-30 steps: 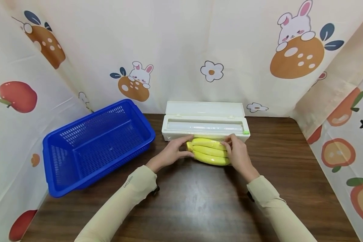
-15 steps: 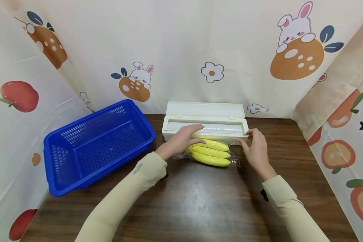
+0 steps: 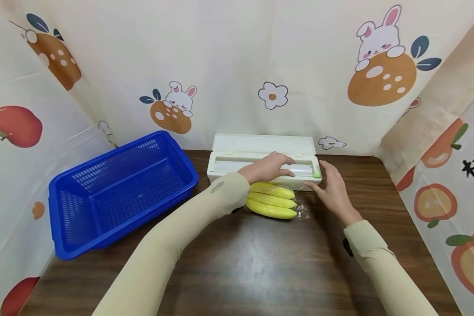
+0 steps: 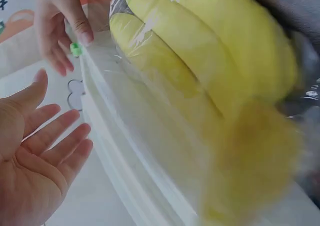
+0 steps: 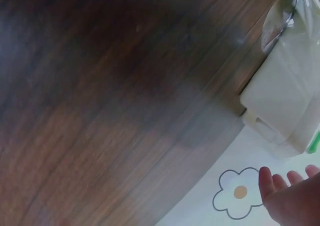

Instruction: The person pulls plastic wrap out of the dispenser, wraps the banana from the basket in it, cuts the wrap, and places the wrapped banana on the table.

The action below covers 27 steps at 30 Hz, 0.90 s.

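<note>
A bunch of yellow bananas [image 3: 271, 202] wrapped in clear film lies on the table, against the front of a white cling film box [image 3: 225, 174]. The box's lid is raised, and the film roll [image 3: 226, 165] shows inside. My left hand [image 3: 269, 167] reaches over the box with spread fingers and holds nothing; its palm [image 4: 37, 158] shows in the left wrist view. At the box's right end, near the green slide cutter [image 3: 317, 175], my right hand [image 3: 333, 186] has its thumb by the front and its fingers by the side. Whether it touches the box is unclear.
A blue perforated basket [image 3: 122, 188] stands on the left of the brown wooden table [image 3: 256, 272]. Patterned cloth [image 3: 237, 87] hangs behind and on both sides. Loose clear film [image 3: 303, 212] sticks out at the bananas' right end.
Both hands have let go of the wrapped bananas. My left hand has moved right and away over the box; my right hand has moved right to the box's end.
</note>
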Available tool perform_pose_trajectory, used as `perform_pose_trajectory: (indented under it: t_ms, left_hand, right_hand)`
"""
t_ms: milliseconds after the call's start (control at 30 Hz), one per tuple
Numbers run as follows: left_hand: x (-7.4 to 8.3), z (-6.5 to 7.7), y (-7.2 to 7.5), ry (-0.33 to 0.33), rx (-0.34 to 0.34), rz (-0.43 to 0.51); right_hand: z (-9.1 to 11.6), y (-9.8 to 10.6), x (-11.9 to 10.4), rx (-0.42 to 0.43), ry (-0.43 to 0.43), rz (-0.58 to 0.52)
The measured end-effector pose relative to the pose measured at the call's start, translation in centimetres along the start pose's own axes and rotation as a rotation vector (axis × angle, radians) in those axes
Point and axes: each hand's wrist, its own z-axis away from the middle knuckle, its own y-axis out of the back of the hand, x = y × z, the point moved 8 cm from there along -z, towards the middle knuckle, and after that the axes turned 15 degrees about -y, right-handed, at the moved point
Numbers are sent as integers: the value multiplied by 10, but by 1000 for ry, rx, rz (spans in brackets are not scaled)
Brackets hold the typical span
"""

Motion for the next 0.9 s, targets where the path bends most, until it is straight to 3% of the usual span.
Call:
perform_pose_trajectory:
  t_ms: [233, 433, 700, 900]
  left_hand:
    - [8, -36, -8, -82, -51, -40]
    - [6, -56, -18, -120, -48, -13]
    - [-1, -72, -23, -141, 6, 45]
    - [-5, -78, -28, -131, 32, 89]
  right_hand:
    - [-11, -3, 6, -72, 43, 37]
    - [-12, -8, 10, -130, 73, 70]
    - [-11, -17, 18, -196, 43, 101]
    - [-11, -15, 22, -174, 45, 77]
